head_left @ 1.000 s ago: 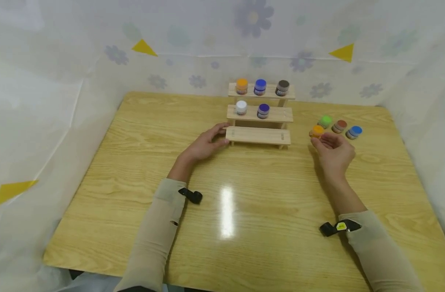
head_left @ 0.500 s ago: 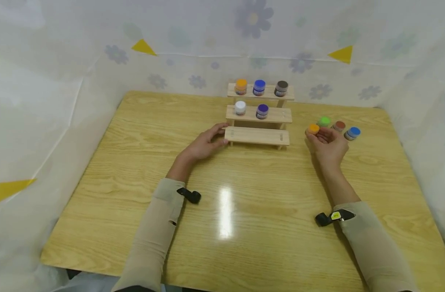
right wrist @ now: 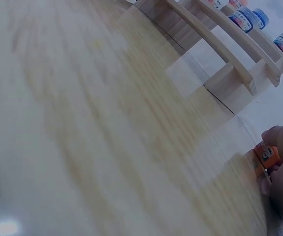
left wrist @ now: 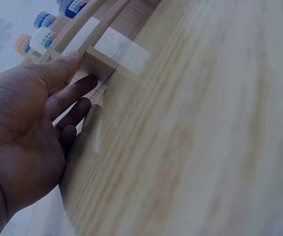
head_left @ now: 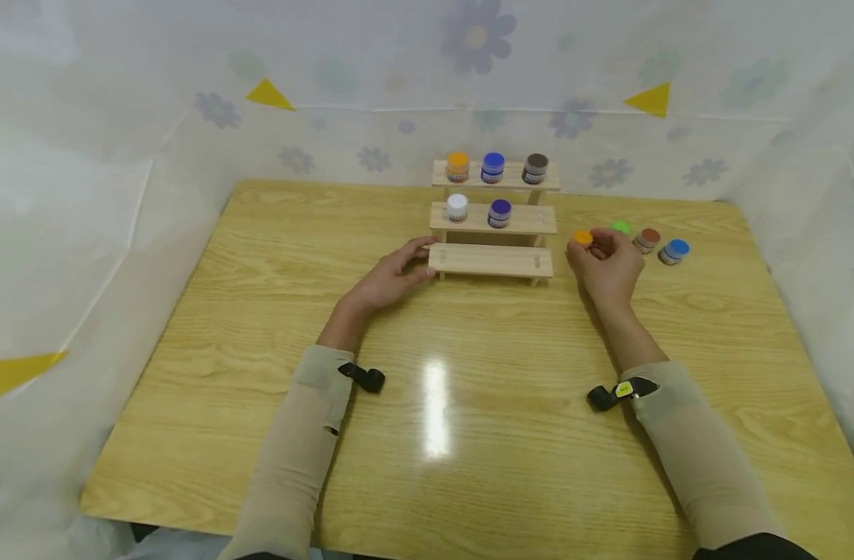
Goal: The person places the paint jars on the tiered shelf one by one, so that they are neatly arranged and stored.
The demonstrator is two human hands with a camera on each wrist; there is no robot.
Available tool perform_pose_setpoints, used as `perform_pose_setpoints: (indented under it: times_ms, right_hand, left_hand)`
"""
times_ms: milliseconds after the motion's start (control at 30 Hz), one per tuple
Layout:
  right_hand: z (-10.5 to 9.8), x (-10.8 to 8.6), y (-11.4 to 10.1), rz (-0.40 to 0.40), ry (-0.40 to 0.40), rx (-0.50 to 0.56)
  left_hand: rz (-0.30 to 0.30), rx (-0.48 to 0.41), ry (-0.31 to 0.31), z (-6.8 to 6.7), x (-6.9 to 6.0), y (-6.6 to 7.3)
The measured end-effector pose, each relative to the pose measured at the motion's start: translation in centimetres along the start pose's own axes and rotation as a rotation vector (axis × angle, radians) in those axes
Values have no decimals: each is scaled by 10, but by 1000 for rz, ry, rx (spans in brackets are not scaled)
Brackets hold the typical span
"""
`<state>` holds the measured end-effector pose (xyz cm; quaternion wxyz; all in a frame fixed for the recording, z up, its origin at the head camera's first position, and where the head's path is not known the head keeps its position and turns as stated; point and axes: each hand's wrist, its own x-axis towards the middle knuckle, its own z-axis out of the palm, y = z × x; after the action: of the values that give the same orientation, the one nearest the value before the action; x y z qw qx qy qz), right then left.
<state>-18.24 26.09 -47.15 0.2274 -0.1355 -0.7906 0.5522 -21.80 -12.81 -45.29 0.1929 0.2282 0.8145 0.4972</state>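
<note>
Spanning the foreground: tabletop (head_left: 511, 435), glossy, yellow wood grain. Sleeves (head_left: 294, 459), thin beige cloth, one per forearm. Left hand (head_left: 387, 281): thumb and fingers loosely apart, touching the left end of the stand (head_left: 490, 260), pale wood, three plank steps. Right hand (head_left: 611, 270): clamped on the orange-lidded jar (head_left: 582, 238), held between thumb and fingertips, just right of the lowest step; whether its base touches wood, cannot tell. Beyond that hand, squat round jars: light-blue lid (head_left: 677, 248), brown lid (head_left: 649, 236), green lid (head_left: 620, 226), the last partly hidden. Middle step: white jar (head_left: 457, 207), purple-lidded jar (head_left: 499, 213). Top step: second orange jar (head_left: 458, 166), deep-blue jar (head_left: 492, 167), dark-lidded jar (head_left: 535, 168). Backdrop: flower-printed sheet (head_left: 371, 66).
</note>
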Motion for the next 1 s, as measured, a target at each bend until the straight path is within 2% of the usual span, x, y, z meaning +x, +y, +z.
perform_pose_setpoints:
  times_ms: [133, 300, 400, 533, 633, 767, 1000]
  right_hand:
    - [1, 1, -4, 15, -9, 41]
    - [1, 3, -13, -2, -65, 71]
    - [0, 3, -20, -21, -96, 37]
    - [-4, 3, -30, -140, -87, -46]
    - [-6, 3, -36, -240, -54, -68]
    - [-5, 3, -44, -315, -47, -10]
    - [5, -11, -74, -376, -72, 78]
  left_hand:
    - [-5, 6, 0, -1, 0, 1]
    - [-9, 6, 0, -1, 0, 1]
    - [-6, 1, -4, 0, 0, 1]
    - [-6, -8, -6, 0, -1, 3]
    - [-7, -18, -8, 0, -1, 4]
    - [-11, -31, -8, -1, 0, 4]
    - [-16, -25, -10, -1, -2, 4]
